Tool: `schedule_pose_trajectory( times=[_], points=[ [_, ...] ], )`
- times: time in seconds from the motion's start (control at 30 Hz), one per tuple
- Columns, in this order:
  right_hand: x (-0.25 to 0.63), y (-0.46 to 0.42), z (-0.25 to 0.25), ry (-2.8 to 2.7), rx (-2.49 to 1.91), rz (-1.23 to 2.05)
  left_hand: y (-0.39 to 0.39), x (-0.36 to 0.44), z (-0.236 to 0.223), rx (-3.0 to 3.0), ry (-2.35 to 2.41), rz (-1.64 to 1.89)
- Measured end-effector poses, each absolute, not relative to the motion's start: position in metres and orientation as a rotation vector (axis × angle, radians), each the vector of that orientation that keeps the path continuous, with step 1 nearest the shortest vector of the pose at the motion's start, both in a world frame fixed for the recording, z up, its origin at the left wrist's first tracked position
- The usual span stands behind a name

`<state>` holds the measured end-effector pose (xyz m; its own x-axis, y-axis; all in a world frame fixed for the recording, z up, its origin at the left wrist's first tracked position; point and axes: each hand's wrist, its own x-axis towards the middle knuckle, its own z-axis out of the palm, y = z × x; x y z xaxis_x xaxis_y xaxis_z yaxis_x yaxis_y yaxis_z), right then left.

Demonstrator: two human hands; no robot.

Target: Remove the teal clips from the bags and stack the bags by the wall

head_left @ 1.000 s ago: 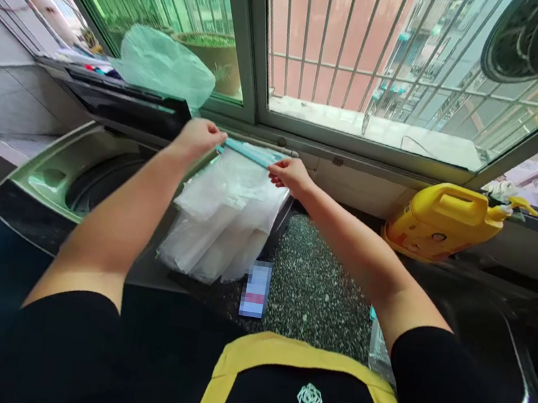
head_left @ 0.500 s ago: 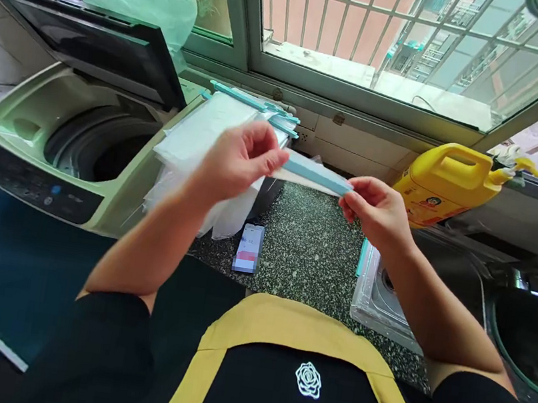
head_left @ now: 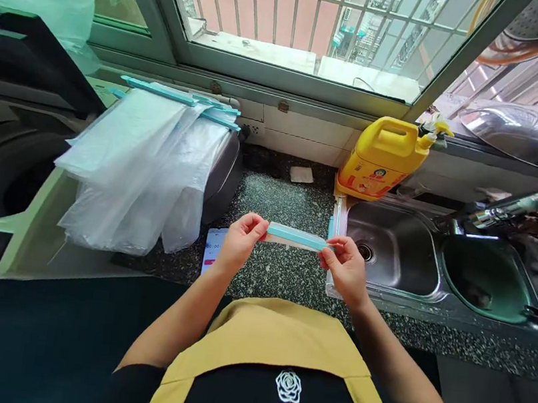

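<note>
A short light-blue strip (head_left: 297,236), like a bag sealing bar, is stretched level between my two hands above the speckled counter. My left hand (head_left: 240,241) pinches its left end between thumb and fingers. At the other end, my right hand (head_left: 345,267) grips the strip the same way. Below and left of my left hand lies a phone (head_left: 212,247) with a lit screen, partly covered by the hand. Farther left, several clear plastic bags (head_left: 144,156) with blue bars (head_left: 183,96) along their tops drape over a dark rounded object (head_left: 224,178).
To the right is a steel sink (head_left: 393,247) with a green basin (head_left: 490,278). A yellow jug (head_left: 381,158) with a pump stands behind it. Clear plastic packaging (head_left: 340,219) lies at the sink's left edge. An open washing machine (head_left: 30,206) stands left, and a small pale square (head_left: 302,175) lies at the back.
My view has turned to the right. Both hands have come down nearer to the counter and my body, still holding the blue strip between them.
</note>
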<state>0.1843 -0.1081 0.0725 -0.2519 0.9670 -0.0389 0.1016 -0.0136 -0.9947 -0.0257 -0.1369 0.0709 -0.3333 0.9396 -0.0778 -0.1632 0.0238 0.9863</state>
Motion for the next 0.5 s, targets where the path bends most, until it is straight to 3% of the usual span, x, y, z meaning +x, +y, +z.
schedule_pose_trajectory(
  times=[0.2,0.4,0.5],
  points=[
    [0.193,-0.111,0.059,-1.551,-1.189,1.267,-0.129,-0.022,0.058,0.946,1.375,1.479],
    [0.199,-0.107,0.051,-2.070,-1.150,0.570,-0.127,-0.013,0.051,1.022,1.460,1.407],
    [0.194,-0.106,0.043,-2.255,-1.025,0.409,-0.129,-0.006,0.040,1.021,1.458,1.375]
  ],
)
